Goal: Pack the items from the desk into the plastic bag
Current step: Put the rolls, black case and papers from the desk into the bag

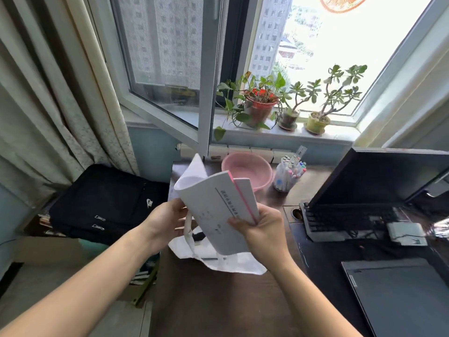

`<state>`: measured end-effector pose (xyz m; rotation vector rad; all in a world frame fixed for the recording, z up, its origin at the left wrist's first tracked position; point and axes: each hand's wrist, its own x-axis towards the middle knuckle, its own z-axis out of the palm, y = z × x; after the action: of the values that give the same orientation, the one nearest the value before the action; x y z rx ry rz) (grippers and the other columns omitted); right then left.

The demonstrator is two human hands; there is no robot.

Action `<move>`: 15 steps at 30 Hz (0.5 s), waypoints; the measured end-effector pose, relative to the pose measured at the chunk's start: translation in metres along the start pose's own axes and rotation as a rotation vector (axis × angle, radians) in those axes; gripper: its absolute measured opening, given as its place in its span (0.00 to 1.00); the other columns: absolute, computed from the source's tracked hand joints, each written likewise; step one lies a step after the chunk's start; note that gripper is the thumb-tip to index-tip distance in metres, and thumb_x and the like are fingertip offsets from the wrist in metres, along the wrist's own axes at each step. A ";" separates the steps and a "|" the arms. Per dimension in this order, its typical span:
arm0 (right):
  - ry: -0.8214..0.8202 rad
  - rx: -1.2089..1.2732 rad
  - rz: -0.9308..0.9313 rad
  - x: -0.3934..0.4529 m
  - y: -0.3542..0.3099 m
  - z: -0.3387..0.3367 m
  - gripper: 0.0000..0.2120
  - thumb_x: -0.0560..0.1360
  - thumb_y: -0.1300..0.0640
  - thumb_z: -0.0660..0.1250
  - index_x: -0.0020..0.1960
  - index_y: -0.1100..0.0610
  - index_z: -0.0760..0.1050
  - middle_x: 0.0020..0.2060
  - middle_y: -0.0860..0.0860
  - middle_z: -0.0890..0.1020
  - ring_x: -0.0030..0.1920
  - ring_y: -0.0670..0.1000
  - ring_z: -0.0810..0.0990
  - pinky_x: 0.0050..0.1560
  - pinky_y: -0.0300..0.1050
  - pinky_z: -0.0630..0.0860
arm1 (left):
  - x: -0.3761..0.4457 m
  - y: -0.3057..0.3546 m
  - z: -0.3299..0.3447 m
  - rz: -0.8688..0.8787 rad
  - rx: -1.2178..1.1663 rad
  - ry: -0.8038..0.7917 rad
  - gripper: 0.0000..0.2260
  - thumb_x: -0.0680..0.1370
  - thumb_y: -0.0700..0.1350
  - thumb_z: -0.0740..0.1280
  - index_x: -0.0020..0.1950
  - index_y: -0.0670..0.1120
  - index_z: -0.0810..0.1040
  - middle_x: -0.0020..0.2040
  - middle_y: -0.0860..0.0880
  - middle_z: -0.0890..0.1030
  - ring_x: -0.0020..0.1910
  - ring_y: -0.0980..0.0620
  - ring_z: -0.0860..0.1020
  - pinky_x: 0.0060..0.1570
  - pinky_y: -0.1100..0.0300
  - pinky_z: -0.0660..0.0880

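A thin white booklet (pixel 213 205) with a pink spine strip hangs tilted above the desk, its top page curling back. My right hand (pixel 262 229) grips its lower right corner. My left hand (pixel 165 220) is at its left edge and pinches a handle of the white plastic bag (pixel 233 263). The bag lies crumpled on the brown desk (pixel 218 300) under the booklet, with a dark item showing at its mouth. Behind, a clear cup of marker pens (pixel 289 173) and a pink basin (pixel 247 171) stand on the desk.
A keyboard (pixel 340 220) and a dark monitor (pixel 379 176) fill the desk's right side, with a closed laptop (pixel 398 295) at the front right. A black bag (pixel 104 203) lies left of the desk. Potted plants (pixel 262 105) line the windowsill.
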<state>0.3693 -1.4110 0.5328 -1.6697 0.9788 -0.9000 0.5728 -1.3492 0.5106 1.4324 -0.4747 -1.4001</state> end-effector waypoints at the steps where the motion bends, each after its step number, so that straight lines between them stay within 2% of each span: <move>1: -0.016 0.024 0.014 0.001 0.002 0.001 0.19 0.68 0.70 0.75 0.41 0.45 0.84 0.39 0.42 0.87 0.37 0.41 0.82 0.39 0.39 0.79 | 0.000 -0.001 0.000 -0.008 -0.011 -0.007 0.14 0.80 0.47 0.55 0.47 0.45 0.80 0.38 0.47 0.80 0.41 0.45 0.78 0.48 0.52 0.71; 3: -0.042 0.061 0.038 0.003 0.007 0.002 0.18 0.68 0.71 0.75 0.41 0.47 0.84 0.40 0.44 0.88 0.37 0.41 0.83 0.40 0.40 0.78 | 0.003 -0.005 -0.001 -0.025 -0.039 -0.025 0.14 0.81 0.46 0.54 0.47 0.45 0.78 0.36 0.48 0.78 0.40 0.47 0.76 0.44 0.54 0.70; 6: -0.088 0.095 0.062 0.006 0.016 0.004 0.16 0.68 0.70 0.74 0.45 0.49 0.85 0.43 0.47 0.88 0.41 0.44 0.84 0.43 0.43 0.79 | 0.005 -0.007 -0.004 -0.029 -0.078 -0.046 0.14 0.80 0.46 0.53 0.48 0.46 0.78 0.41 0.47 0.77 0.43 0.48 0.76 0.45 0.53 0.68; 9: -0.123 0.081 0.034 0.011 0.023 0.006 0.23 0.66 0.69 0.74 0.54 0.48 0.83 0.56 0.48 0.83 0.55 0.48 0.82 0.55 0.50 0.80 | 0.009 -0.010 -0.011 -0.016 -0.088 -0.073 0.13 0.76 0.45 0.55 0.52 0.46 0.78 0.49 0.42 0.74 0.50 0.44 0.74 0.52 0.49 0.67; 10: -0.123 0.047 0.009 0.013 0.025 0.007 0.26 0.65 0.69 0.75 0.57 0.45 0.81 0.63 0.46 0.78 0.61 0.46 0.78 0.61 0.48 0.76 | 0.010 -0.010 -0.013 -0.015 -0.086 -0.086 0.14 0.75 0.45 0.56 0.55 0.46 0.78 0.51 0.42 0.73 0.52 0.43 0.73 0.52 0.48 0.66; 12: -0.135 0.001 -0.035 0.017 0.026 0.007 0.30 0.65 0.70 0.75 0.59 0.41 0.79 0.71 0.37 0.67 0.72 0.40 0.65 0.68 0.35 0.66 | 0.010 -0.010 -0.014 -0.011 -0.070 -0.094 0.14 0.73 0.44 0.57 0.56 0.47 0.77 0.52 0.43 0.72 0.52 0.44 0.71 0.51 0.48 0.66; 14: -0.161 -0.013 -0.045 0.019 0.022 0.006 0.31 0.66 0.70 0.74 0.59 0.39 0.77 0.70 0.29 0.57 0.75 0.32 0.50 0.65 0.22 0.58 | 0.009 -0.008 -0.012 0.000 -0.069 -0.111 0.14 0.73 0.43 0.57 0.54 0.49 0.79 0.48 0.43 0.73 0.48 0.46 0.72 0.47 0.52 0.68; 15: -0.183 -0.007 -0.049 0.020 0.021 0.006 0.31 0.67 0.70 0.74 0.59 0.39 0.76 0.70 0.30 0.56 0.74 0.28 0.47 0.62 0.18 0.57 | 0.008 -0.007 -0.012 0.007 -0.082 -0.123 0.14 0.74 0.42 0.57 0.52 0.49 0.80 0.45 0.45 0.75 0.44 0.48 0.71 0.43 0.54 0.68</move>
<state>0.3786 -1.4317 0.5140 -1.7541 0.8208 -0.7606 0.5827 -1.3489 0.4979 1.2828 -0.4941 -1.4912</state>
